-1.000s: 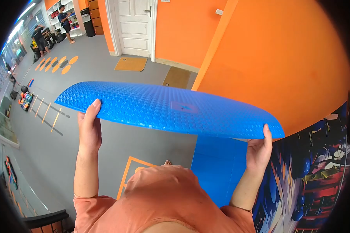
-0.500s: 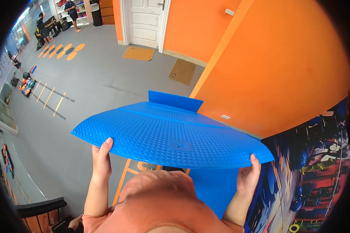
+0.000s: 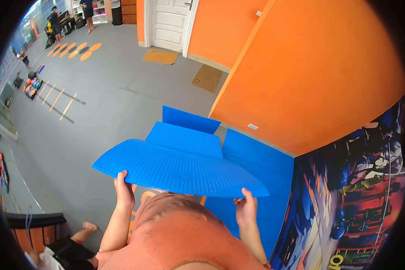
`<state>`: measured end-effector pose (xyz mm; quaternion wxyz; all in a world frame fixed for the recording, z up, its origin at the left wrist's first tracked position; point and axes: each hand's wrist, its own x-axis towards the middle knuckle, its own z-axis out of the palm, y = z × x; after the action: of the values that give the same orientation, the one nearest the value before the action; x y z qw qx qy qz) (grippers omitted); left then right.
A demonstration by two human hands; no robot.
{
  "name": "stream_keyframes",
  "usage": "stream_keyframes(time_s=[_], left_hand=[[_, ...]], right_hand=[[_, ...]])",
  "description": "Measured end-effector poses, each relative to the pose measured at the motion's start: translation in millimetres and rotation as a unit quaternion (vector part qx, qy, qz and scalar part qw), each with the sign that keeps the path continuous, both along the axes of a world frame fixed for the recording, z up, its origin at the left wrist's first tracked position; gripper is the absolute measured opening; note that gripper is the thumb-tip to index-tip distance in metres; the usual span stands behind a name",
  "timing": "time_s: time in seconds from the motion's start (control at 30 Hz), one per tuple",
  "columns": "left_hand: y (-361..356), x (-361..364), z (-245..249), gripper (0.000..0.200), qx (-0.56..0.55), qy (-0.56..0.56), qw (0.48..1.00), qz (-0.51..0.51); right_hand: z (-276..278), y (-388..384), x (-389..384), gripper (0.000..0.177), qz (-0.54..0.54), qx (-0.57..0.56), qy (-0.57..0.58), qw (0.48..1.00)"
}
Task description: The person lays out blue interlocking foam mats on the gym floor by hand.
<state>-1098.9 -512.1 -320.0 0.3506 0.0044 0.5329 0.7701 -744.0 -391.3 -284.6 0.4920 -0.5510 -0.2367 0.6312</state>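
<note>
A blue folding exercise mat (image 3: 180,168) with a bumpy, woven-looking surface is held out in front of me at waist height. Its far panels bend along crease lines, and the farthest one (image 3: 191,120) stands up at an angle. My left hand (image 3: 124,191) grips the near edge by the left corner, thumb on top and fingers beneath. Near the right corner, my right hand (image 3: 246,208) is closed on the same edge, also thumb up. The mat hides part of the fingers.
Blue matting (image 3: 267,159) covers the floor at right, along the orange wall (image 3: 310,81) and a mural (image 3: 346,193). Two brown doormats (image 3: 160,56) lie near a white door (image 3: 168,24). A person's bare leg (image 3: 83,234) shows at lower left; other people stand far back.
The held mat has shifted left and its far panels have unfolded more into view. My right hand has moved left with the edge. More blue floor matting shows at right.
</note>
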Motion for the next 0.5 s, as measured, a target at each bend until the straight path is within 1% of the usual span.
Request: stream_keyframes(time_s=[0.13,0.27,0.43,0.5], left_hand=[[-57.3,37.9,-36.5,0.027,-0.02,-0.001,0.999,0.038],[-112.9,84.5,-49.4,0.025,-0.054,-0.007,0.997,0.06],[-169.3,102.1,-65.9,0.024,-0.089,-0.001,0.995,0.054],[-188.8,105.0,-69.1,0.023,-0.09,0.008,0.995,0.033]], right_hand=[[-30.2,-55.5,43.0,0.013,0.045,-0.042,0.017,0.998],[-51.1,-103.5,84.1,0.009,0.076,-0.055,-0.002,0.996],[-66.5,-149.0,114.2,0.009,0.097,-0.075,0.002,0.992],[-71.7,-167.7,120.7,0.008,0.103,-0.08,0.002,0.991]])
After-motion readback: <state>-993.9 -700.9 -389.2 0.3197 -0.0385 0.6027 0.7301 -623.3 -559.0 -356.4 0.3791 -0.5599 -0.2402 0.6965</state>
